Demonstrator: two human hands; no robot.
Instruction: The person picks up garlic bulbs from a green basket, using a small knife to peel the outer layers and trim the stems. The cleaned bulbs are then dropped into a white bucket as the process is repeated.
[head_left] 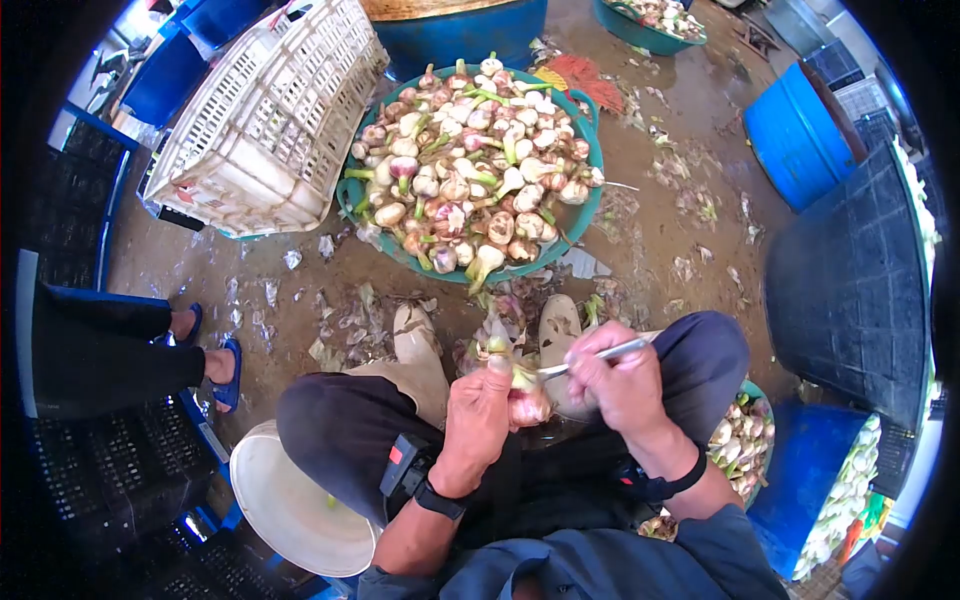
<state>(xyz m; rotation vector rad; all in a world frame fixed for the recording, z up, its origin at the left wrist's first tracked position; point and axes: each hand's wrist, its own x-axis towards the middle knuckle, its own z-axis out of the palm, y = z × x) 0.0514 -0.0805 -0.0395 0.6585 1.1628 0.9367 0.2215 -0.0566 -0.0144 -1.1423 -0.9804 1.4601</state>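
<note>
My left hand is closed around a garlic bulb with pinkish skin, its stem end pointing up past my thumb. In my right hand is a small knife, gripped in the fist with its metal handle end sticking out at the upper right. The blade reaches left to the garlic's neck and appears to touch it. Straight ahead on the floor stands a round green basin heaped with garlic bulbs.
A white plastic crate leans left of the basin. Beside my left knee stands a white bucket; a blue barrel and a large black crate stand right. Peelings litter the wet floor. Another person's sandalled foot is at left.
</note>
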